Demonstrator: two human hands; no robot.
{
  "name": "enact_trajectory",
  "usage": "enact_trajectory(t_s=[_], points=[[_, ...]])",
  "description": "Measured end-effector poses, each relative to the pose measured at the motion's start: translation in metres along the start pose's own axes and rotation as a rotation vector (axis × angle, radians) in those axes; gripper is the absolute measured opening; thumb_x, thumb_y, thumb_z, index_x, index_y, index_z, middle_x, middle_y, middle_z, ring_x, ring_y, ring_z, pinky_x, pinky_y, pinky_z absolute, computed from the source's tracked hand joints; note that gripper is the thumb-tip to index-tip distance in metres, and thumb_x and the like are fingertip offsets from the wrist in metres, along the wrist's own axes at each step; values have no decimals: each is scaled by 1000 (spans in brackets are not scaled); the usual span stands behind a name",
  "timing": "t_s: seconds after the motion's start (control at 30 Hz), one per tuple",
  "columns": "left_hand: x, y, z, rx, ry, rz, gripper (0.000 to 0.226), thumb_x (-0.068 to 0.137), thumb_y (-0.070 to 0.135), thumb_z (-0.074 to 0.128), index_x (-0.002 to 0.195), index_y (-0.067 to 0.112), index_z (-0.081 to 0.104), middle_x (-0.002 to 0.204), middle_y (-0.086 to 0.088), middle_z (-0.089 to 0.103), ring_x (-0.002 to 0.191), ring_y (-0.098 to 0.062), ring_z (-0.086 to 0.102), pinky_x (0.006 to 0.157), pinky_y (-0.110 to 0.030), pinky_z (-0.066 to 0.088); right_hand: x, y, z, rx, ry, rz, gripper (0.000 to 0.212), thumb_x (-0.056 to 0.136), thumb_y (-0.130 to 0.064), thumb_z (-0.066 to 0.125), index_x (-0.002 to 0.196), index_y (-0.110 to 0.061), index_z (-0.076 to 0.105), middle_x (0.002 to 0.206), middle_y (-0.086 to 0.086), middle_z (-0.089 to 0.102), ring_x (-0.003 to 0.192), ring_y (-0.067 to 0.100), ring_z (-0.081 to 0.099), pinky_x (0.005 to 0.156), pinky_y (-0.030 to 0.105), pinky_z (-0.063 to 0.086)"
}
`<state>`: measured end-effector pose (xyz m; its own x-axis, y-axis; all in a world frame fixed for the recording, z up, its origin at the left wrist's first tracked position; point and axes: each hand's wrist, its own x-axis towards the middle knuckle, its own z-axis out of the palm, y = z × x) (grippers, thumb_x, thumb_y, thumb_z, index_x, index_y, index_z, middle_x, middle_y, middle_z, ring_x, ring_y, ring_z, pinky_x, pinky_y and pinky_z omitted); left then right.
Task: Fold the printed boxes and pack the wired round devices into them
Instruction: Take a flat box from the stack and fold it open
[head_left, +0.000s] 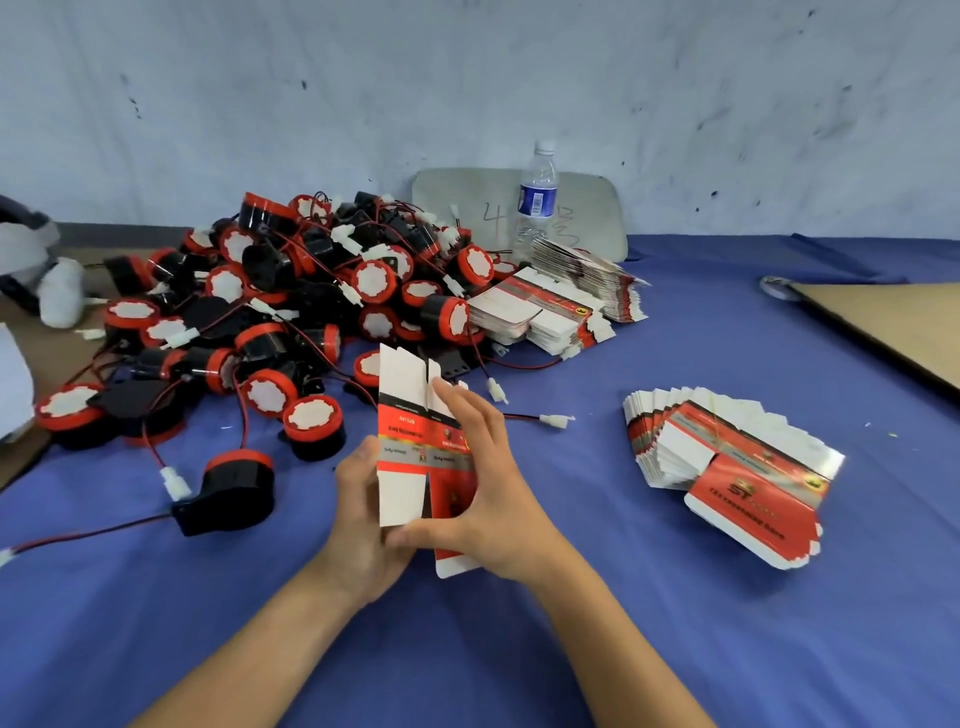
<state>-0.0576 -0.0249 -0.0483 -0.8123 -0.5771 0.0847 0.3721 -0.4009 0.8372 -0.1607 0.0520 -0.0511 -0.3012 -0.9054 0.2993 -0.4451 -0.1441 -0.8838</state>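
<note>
Two hands on one printed box (410, 431), still flat, held upright over the near middle of the bench (623, 623). Left hand (363, 499) curled round its lower left edge. Right hand (488, 483) clamps the right side, fingers laid along the panel, thumb at the bottom flap. Pile of wired round devices (270, 306) toward the far left corner; one loose device (234, 488) lies just left of the hands. Flat box stacks: one (727, 462) toward the right edge, one (550, 306) near the far edge beside the pile. Water bottle (537, 197) stands at the far edge.
</note>
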Motion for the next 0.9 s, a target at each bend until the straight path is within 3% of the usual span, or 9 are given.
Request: enact_trajectory(t_s=[0.17, 0.23, 0.3, 0.4, 0.47, 0.53, 0.63, 0.73, 0.9], points=[[1, 3, -4, 49, 2, -7, 44, 74, 54, 57, 101, 26, 76, 106, -7, 73, 99, -23, 69, 73, -31, 57, 0, -3, 1, 47, -31, 1, 115, 59, -32, 89, 142, -59, 13, 153, -21, 4, 139, -10, 15, 105, 13, 35], [1, 4, -7, 41, 2, 3, 54, 79, 53, 56, 118, 17, 66, 113, -11, 70, 104, -28, 67, 76, -35, 57, 0, -4, 1, 123, -49, 25, 119, 56, -33, 89, 142, -61, 10, 157, -14, 11, 142, -2, 18, 110, 26, 36], [4, 6, -8, 27, 11, 42, 86, 67, 55, 72, 132, 4, 45, 116, -17, 67, 103, -34, 66, 75, -41, 57, -1, -6, -2, 266, -63, 57, 121, 55, -30, 87, 143, -58, 9, 150, -15, 33, 135, 7, 40, 103, 44, 46], [9, 4, -13, 107, 104, 76, 69, 70, 34, 68, 128, 12, 38, 114, -14, 68, 99, -32, 68, 77, -48, 58, -2, -6, -7, 400, -32, 28, 113, 60, -25, 81, 146, -48, 11, 134, -30, 49, 120, -5, 52, 89, 22, 52], [13, 2, -15, 211, 232, 108, 59, 72, 20, 76, 117, 25, 39, 103, -1, 72, 95, -22, 70, 80, -44, 57, 0, -8, -10, 512, -10, 60, 107, 63, -24, 80, 148, -42, 18, 137, -9, 53, 123, 9, 54, 90, 25, 50], [16, -1, -20, 348, 309, 202, 70, 66, 20, 84, 119, 32, 38, 97, 9, 72, 93, -14, 70, 79, -37, 58, 0, -9, -13, 600, -36, 98, 90, 66, -25, 77, 145, -28, 32, 129, 2, 61, 118, 19, 59, 88, 29, 51], [19, 0, -25, 457, 361, 323, 84, 62, 22, 82, 130, 40, 37, 107, 19, 68, 98, -1, 66, 69, -16, 55, 1, -5, -19, 683, -16, 204, 52, 71, -32, 73, 121, -26, 60, 115, 3, 69, 106, 22, 65, 84, 32, 53], [20, 4, -26, 569, 375, 393, 95, 66, 22, 77, 143, 43, 26, 121, 30, 59, 108, 8, 59, 73, -8, 50, 2, 0, -22, 597, 55, 247, 20, 80, -28, 71, 98, -35, 73, 104, -1, 73, 97, 17, 67, 87, 37, 53], [14, -5, -24, 875, 457, 535, 100, 79, 18, 74, 152, 37, 8, 102, 51, 53, 96, 20, 57, 75, 0, 44, 1, 2, -6, 303, 302, 118, 30, 92, -3, 60, 94, -33, 68, 93, -16, 74, 90, 1, 67, 77, 15, 49]])
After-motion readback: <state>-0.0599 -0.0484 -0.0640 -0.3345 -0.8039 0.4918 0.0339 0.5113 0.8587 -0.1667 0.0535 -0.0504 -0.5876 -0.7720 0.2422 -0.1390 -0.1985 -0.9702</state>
